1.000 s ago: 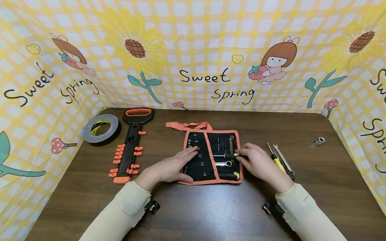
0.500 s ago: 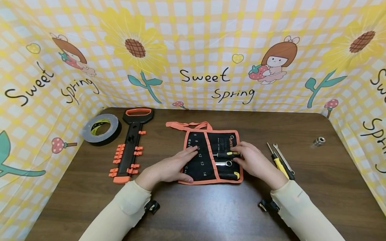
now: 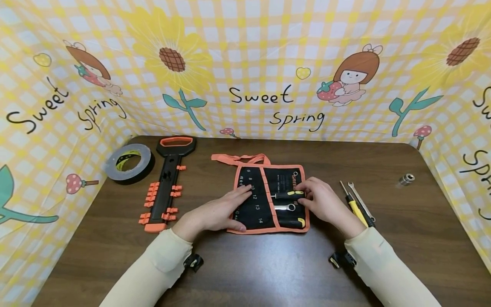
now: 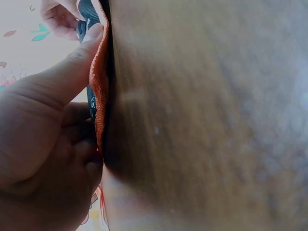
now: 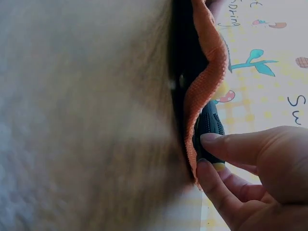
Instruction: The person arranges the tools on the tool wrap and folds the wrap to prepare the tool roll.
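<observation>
Pouch (image 3: 268,200) of black cloth with orange edging lies unrolled in the middle of the wooden table (image 3: 402,238), and that is where both your hands work. Your right hand (image 3: 326,202) pinches the black-and-yellow handle of a screwdriver (image 3: 285,195) that lies across the pouch's right half; the right wrist view shows your thumb and fingertips (image 5: 211,139) closed on that handle just at the orange hem, a narrow grip suited to steering the tool along the cloth. Your left hand (image 3: 218,211) lies flat with fingers straight on the numbered pockets, thumb pressing the hem, which seems meant to keep the cloth from sliding. A small wrench (image 3: 285,207) sits in the pouch just below the screwdriver. Just right of your right hand, a yellow-handled screwdriver (image 3: 354,204) and a slim spanner (image 3: 360,200) wait side by side. Farther right stands a metal socket (image 3: 405,179). To the left lie an orange-and-black tool rack (image 3: 166,183) and a roll of tape (image 3: 129,163).
</observation>
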Demonstrator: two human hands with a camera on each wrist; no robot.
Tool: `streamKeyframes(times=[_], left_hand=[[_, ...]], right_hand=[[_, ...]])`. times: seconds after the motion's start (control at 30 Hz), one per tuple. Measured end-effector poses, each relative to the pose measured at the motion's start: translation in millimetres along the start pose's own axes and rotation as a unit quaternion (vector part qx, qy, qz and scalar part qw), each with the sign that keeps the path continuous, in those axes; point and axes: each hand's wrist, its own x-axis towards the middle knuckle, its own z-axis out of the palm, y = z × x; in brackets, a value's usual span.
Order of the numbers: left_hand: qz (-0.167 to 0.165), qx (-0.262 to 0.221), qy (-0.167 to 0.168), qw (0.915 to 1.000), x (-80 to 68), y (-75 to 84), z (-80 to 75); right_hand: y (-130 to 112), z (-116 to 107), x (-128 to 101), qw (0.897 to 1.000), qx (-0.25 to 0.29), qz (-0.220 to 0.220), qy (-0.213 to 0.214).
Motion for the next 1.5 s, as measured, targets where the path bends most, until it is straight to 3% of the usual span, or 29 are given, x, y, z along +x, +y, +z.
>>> streamKeyframes(times=[0.3,0.77,1.3,1.5], left_hand=[[-0.001,0.005,0.001,1.0000,3.2,-4.3,1.6],[-0.011,0.002,-0.002,0.9999,3.1,-3.5,2.0],[-0.010,-0.002,-0.001,0.9999,2.7,-1.9,2.6],[-0.006,0.002,-0.001,1.0000,3.5,-2.5,2.7]], right_hand=[[0.5,1.2,1.2,0.999,0.001,-0.034,-0.005],[1.2,2.7,3.6,0.999,0.032,-0.003,-0.032],[5.1,6.9,5.8,0.998,0.003,-0.053,-0.035],[4.8,6.2,7.5,0.998,0.018,-0.028,-0.046]])
